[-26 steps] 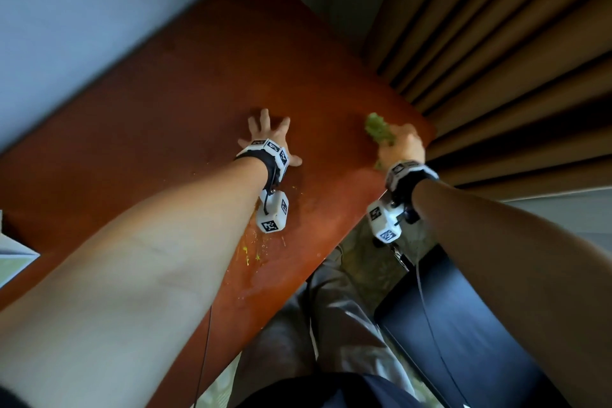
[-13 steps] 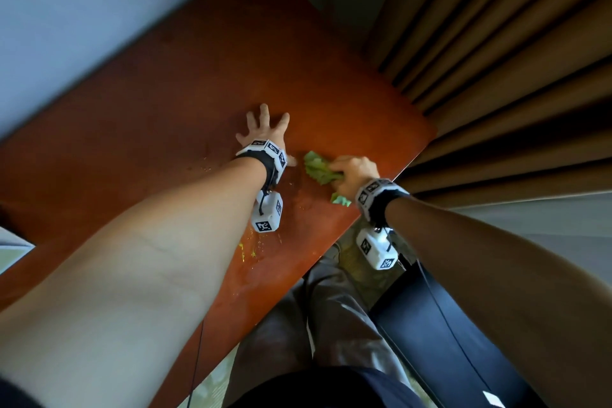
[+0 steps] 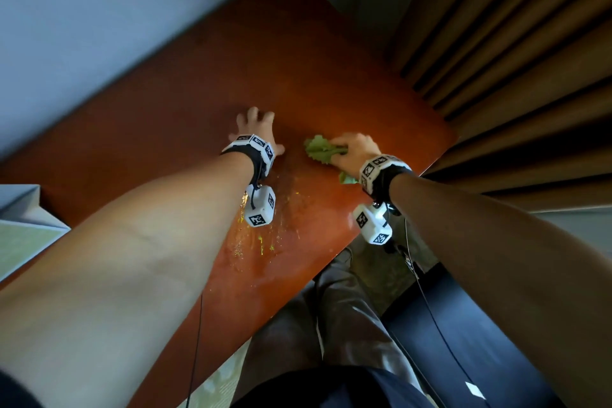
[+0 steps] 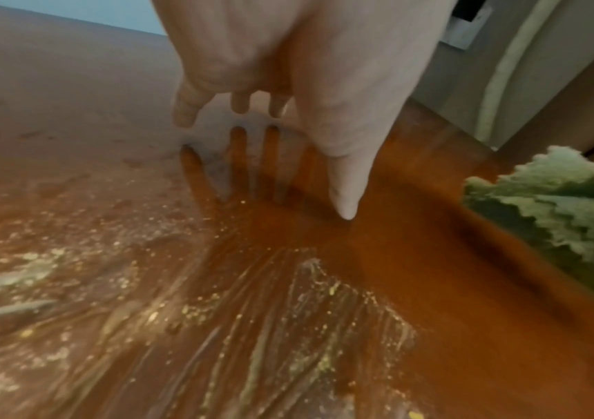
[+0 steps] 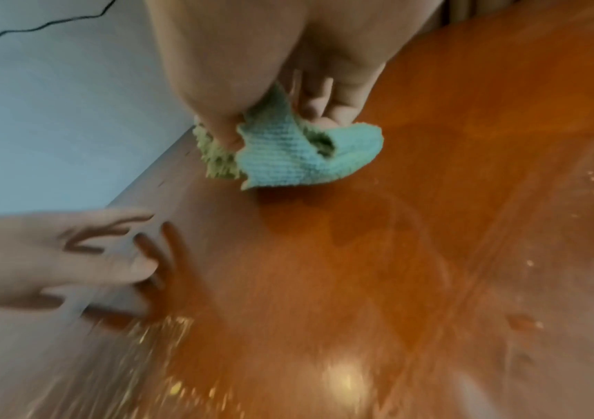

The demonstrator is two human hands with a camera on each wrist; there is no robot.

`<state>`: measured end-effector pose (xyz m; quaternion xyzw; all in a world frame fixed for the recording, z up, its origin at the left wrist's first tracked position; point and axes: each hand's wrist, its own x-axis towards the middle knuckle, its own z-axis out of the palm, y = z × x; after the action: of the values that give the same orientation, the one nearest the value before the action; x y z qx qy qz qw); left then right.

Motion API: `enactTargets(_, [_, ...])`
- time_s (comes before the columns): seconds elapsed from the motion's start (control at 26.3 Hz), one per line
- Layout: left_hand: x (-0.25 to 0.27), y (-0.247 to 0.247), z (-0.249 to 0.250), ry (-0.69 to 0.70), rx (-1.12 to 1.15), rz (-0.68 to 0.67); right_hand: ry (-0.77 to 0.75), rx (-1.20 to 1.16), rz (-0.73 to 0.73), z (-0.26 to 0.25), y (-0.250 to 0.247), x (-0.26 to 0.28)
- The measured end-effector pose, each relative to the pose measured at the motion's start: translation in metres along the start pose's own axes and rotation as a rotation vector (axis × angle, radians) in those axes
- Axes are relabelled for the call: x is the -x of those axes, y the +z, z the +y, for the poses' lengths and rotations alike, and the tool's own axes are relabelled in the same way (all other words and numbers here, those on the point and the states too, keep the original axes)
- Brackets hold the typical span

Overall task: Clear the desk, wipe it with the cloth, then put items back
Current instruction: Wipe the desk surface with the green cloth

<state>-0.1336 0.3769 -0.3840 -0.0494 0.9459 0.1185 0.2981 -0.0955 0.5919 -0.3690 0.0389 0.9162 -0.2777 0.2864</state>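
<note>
Wooden surface (image 3: 314,53): bare, mid-wipe. Green cloth (image 3: 323,150): bunched, pressed flat on it, gripped by right hand (image 3: 356,149) for scrubbing. Left hand (image 3: 256,127): fingers spread, planted flat just beside, likely bracing. Yellow-green residue (image 3: 261,242): streaked near front edge, apparently not yet wiped.

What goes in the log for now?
step: wiping | right hand: grips cloth on desk | left hand: flat on desk | crumbs remain

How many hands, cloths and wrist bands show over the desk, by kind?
Hands: 2, left hand flat on the desk, right hand gripping.
Green cloth: 1.
Marker wrist bands: 2.
Total: 5.
</note>
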Motion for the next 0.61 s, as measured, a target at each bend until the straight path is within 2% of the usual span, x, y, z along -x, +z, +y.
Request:
enactTargets(0.19, [0.002,0.001,-0.024,-0.173,0.037,-0.115,0.123,0.055,0.211,0.011,-0.018,-0.016])
enactTargets(0.27, [-0.002,0.004,-0.029,-0.176,0.026,-0.129,0.201,0.070,0.183,0.016,-0.015,-0.024])
enactTargets(0.34, [-0.004,0.006,-0.032,-0.166,0.026,-0.131,0.199,0.113,0.149,0.009,-0.006,-0.030])
enactTargets(0.5, [-0.002,0.005,-0.039,-0.130,0.032,-0.141,-0.087,0.257,-0.038,-0.035,0.040,-0.025])
enactTargets(0.61, [0.001,0.000,-0.051,-0.082,0.027,-0.087,-0.236,0.314,-0.178,-0.055,0.071,-0.014])
